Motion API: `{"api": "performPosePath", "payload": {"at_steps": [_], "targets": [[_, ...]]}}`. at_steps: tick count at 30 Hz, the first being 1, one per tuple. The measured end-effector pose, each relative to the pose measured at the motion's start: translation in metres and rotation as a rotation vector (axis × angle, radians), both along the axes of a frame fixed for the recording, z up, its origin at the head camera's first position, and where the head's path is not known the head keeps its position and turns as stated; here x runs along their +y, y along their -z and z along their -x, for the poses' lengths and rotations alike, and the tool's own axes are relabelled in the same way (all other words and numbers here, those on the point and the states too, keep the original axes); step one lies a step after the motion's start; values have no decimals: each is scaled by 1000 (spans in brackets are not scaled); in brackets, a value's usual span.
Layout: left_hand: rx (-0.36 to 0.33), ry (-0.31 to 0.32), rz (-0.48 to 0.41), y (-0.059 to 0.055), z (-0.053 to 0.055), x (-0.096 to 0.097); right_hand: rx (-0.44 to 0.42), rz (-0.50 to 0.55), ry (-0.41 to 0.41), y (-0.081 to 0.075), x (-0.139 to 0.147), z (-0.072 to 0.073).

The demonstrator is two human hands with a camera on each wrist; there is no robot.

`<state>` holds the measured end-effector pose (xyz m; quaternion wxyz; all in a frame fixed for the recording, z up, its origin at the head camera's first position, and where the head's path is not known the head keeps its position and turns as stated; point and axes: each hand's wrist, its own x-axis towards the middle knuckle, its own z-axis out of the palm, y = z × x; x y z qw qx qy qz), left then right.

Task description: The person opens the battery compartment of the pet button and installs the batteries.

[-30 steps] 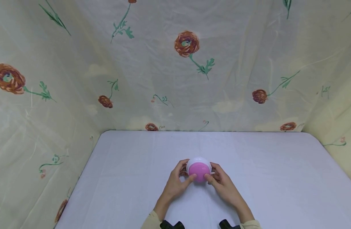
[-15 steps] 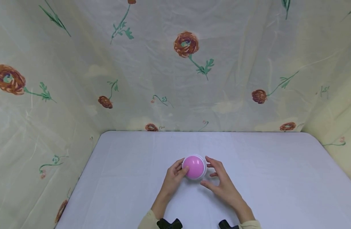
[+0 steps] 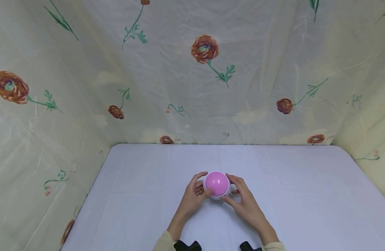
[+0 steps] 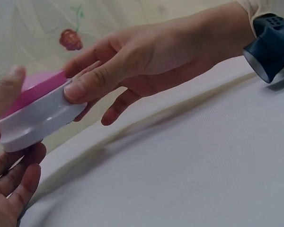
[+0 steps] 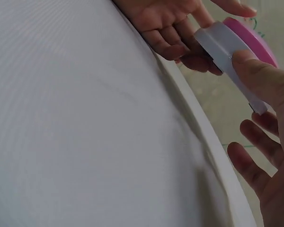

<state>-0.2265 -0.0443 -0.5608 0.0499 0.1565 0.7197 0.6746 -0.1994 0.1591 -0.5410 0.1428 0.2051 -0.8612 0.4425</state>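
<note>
A round object with a pink domed face and a white rim and base [image 3: 217,183] is held above the table between both hands. My left hand [image 3: 190,197] grips its left side, thumb on the pink face and fingers around behind and underneath. On the other side, my right hand [image 3: 247,205] pinches the white rim; in the right wrist view its thumb [image 5: 260,71] presses the white side while its lower fingers stay off it. The white base [image 4: 42,118] shows side-on in the left wrist view, with the pink part on top. Most of its underside is hidden.
A white-covered table [image 3: 142,195] spreads under the hands, its far corners rounded. Cream cloth with printed flowers [image 3: 205,48] hangs behind and along both sides. Black bands [image 3: 187,245] are around both wrists.
Half a second ago my right hand had let go and the left held the object slightly further left. Now the right hand grips it again. Its pink face has tilted upward since a second ago.
</note>
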Motion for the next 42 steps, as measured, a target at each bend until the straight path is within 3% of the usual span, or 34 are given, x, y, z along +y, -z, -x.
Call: {"api": "performPosePath", "payload": {"at_steps": [4,10,15,24,33,42], "targets": [[77,-19,135,2,-3,2,-54,2,41,2,3,-1],[227,-128,373,3,-5,6,-116,-1,73,6,6,-2],[333,-188,494,4,-5,9,-91,-37,82,11,7,0],[375,-180,642,7,-8,14,-13,-141,124,18,9,0],[389,-217,679,7,-11,13,-27,-165,135,19,4,-1],[366,-210,701,8,-12,10,-22,-203,132,20,2,0]]}}
